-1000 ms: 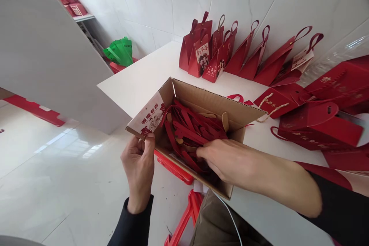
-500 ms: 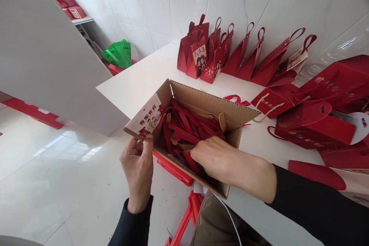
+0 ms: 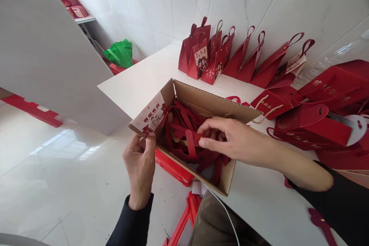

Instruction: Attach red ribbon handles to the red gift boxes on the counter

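In the head view, a brown cardboard box (image 3: 213, 99) full of dark red strap handles (image 3: 184, 117) sits tilted at the table's near edge. My left hand (image 3: 141, 167) pinches the lower corner of a printed card (image 3: 151, 117), which lies against the box's left wall; whether the fingers also grip the box wall I cannot tell. Over the box, my right hand (image 3: 225, 136) has thumb and fingers closed on a red strap (image 3: 190, 144) with a rounded end. Further straps lie beneath that hand, partly hidden by it.
Red gift boxes with loop handles (image 3: 211, 61) line the white table (image 3: 144, 84) along the tiled wall. Larger red boxes (image 3: 305, 127) stand at the right. A dark red strap (image 3: 319, 221) lies at lower right. Below are a red stool (image 3: 183, 219) and a white cable (image 3: 227, 215).
My right hand has risen from deep among the straps and now grips one above the pile. My left hand stays at the card's corner. The view has shifted slightly.
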Demonstrator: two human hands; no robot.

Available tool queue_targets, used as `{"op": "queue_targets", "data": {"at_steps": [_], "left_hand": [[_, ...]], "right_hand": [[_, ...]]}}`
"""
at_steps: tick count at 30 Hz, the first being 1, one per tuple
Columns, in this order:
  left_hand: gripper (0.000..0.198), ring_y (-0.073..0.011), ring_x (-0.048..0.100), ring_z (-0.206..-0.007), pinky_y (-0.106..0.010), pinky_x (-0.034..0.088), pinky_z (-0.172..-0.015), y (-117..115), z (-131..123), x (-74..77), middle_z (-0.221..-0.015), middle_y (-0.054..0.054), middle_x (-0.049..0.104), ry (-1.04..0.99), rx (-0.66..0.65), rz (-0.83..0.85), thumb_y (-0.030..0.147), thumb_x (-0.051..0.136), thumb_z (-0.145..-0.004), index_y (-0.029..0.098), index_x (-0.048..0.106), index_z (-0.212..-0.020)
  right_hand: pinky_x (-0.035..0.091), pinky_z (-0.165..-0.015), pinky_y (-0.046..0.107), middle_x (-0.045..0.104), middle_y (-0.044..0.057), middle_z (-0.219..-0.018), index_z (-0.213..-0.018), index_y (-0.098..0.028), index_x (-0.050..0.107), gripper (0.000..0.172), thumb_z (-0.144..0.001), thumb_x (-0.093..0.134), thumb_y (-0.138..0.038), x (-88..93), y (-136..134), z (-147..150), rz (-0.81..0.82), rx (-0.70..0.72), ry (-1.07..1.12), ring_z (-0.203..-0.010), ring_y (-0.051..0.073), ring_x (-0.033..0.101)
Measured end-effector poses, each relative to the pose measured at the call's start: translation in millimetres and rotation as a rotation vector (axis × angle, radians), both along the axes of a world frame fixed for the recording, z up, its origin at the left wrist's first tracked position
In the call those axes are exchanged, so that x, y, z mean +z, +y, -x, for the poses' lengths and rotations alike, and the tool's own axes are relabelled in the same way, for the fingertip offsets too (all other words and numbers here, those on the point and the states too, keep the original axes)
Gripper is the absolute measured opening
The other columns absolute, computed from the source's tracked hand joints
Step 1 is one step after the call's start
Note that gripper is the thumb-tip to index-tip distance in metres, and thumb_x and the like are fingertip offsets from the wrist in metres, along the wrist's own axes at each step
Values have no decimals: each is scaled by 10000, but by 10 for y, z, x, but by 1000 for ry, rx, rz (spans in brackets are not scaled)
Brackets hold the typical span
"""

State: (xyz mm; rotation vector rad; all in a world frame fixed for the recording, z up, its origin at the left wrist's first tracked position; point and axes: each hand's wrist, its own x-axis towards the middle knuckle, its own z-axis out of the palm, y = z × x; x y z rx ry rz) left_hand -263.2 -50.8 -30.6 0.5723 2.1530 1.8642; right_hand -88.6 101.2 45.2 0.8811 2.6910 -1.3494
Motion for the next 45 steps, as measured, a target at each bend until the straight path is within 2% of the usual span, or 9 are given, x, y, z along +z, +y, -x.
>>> {"op": "queue_targets", "data": {"at_steps": [6, 11, 15, 19, 23, 30, 36, 42, 45], "left_hand": [[239, -139, 514, -540, -244, 397, -505, 8, -1, 10, -497, 67, 391, 20, 6, 3, 369, 698, -859, 220, 590, -706], [230, -142, 517, -543, -244, 396, -500, 15, 3, 4, -497, 69, 375, 11, 5, -3, 368, 697, -858, 226, 591, -713], [190, -135, 492, -526, -241, 379, -491, 17, 5, -1, -496, 71, 384, 14, 2, -8, 369, 705, -856, 215, 645, -761], [166, -108, 401, -475, -237, 315, -455, 16, 2, -4, -503, 77, 390, 10, 7, -5, 365, 699, -866, 205, 689, -821], [155, -94, 356, -449, -240, 267, -425, 15, -3, -6, -513, 77, 409, -2, 13, 2, 347, 708, -848, 199, 689, -806], [148, -93, 346, -446, -238, 272, -425, 19, -8, -5, -515, 82, 391, -7, 19, -1, 339, 692, -851, 192, 710, -856], [165, -91, 351, -447, -238, 274, -434, 21, -17, -6, -514, 78, 405, -12, 15, -7, 347, 713, -842, 198, 669, -785], [182, -95, 346, -443, -238, 269, -435, 35, -26, 13, -501, 82, 387, -31, 6, -16, 371, 707, -851, 195, 688, -813], [190, -95, 337, -448, -236, 257, -430, 33, -20, 5, -498, 83, 376, -38, -6, -22, 379, 709, -854, 195, 680, -816]], "right_hand": [[561, -814, 318, 733, 26, -954, -1125, -210, 663, 348, -949, 720, -505, 114, -33, -57, 229, -316, 335, -888, 192, 700], [530, -691, 250, 704, -25, -913, -1020, -239, 622, 226, -947, 750, -410, 182, -144, -50, 127, -375, 401, -770, 136, 656], [449, -560, 242, 647, -61, -741, -876, -239, 597, 181, -945, 726, -347, 155, -197, -32, 81, -290, 286, -630, 123, 592], [444, -632, 265, 691, -50, -772, -947, -244, 686, 40, -944, 722, -228, 112, -210, 8, -79, -102, 35, -701, 146, 634], [429, -630, 272, 729, -17, -849, -1066, -234, 701, 75, -998, 672, -226, 93, -213, 48, -268, -25, -146, -707, 157, 658], [402, -632, 315, 783, 74, -967, -1042, -190, 707, 144, -940, 663, -98, -114, -223, 136, -360, 91, -249, -805, 246, 736], [402, -586, 274, 757, 10, -841, -1004, -237, 699, 82, -953, 649, -194, -32, -126, 126, -379, 84, -256, -713, 193, 697], [356, -578, 306, 769, 58, -820, -1015, -205, 710, 159, -898, 662, -109, -176, -221, 245, -412, 151, -274, -703, 232, 717], [369, -586, 298, 767, 41, -831, -1013, -220, 704, 155, -910, 658, -114, -120, -210, 253, -424, 125, -263, -702, 215, 709]]}}
